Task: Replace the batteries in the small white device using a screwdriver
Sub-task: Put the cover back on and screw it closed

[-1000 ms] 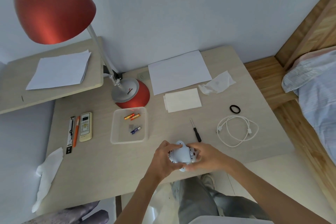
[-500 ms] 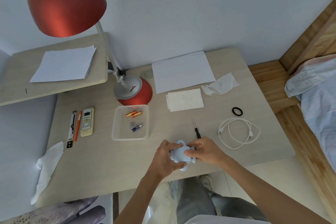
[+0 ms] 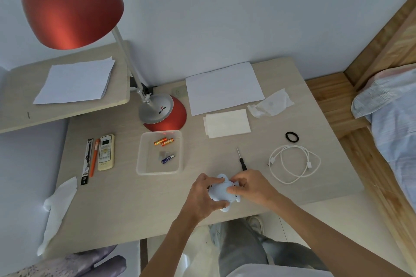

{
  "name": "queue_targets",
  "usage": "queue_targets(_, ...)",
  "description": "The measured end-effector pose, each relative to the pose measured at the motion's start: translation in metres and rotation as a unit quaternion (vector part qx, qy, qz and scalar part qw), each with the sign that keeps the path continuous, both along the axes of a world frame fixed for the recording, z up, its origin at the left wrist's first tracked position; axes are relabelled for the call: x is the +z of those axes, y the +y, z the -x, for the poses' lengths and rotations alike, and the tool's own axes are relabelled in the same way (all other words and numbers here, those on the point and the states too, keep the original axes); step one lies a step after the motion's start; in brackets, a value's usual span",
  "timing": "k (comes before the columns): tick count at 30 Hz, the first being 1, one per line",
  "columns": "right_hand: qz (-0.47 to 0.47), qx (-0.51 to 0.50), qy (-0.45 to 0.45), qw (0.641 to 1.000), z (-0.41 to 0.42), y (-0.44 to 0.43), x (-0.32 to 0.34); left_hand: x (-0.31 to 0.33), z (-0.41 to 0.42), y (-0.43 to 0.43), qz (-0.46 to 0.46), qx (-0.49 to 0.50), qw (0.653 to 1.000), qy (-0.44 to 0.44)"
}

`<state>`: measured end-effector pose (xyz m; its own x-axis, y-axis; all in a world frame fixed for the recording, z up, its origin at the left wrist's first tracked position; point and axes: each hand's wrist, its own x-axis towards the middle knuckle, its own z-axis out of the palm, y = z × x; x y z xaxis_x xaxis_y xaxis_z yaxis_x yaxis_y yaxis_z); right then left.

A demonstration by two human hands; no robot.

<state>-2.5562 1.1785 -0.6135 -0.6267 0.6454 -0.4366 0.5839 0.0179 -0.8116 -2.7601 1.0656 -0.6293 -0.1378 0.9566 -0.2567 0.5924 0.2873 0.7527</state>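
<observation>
near the front edge of the pale wooden desk, the small white rounded plastic device sits gripped between both hands. left hand curls closed around its left side; right hand pinches its right side with thumb and fingers. just beyond the right hand lies the thin black-handled screwdriver, untouched. further left, a clear plastic tray holds two orange batteries and one blue battery.
</observation>
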Motion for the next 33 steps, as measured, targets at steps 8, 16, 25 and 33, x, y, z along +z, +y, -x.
queue_targets(8, -0.121, -0.127, -0.128, 0.976, 0.01, 0.025, 0.007, 0.007, -0.012, -0.006, 0.024, 0.052, 0.998, -0.005)
queue_targets(16, -0.22, -0.119, -0.249, 0.936, 0.025, 0.031, -0.003, 0.011, -0.021, -0.007, 0.042, 0.099, 0.994, -0.014)
queue_targets(25, -0.225, -0.094, -0.286, 0.927, 0.029, 0.028, -0.007, 0.015, -0.025, -0.005, 0.068, 0.126, 0.989, -0.021)
queue_targets(33, -0.252, -0.106, -0.2, 0.941, 0.015, 0.023, 0.02, 0.014, -0.028, -0.008, 0.083, 0.143, 0.986, -0.03)
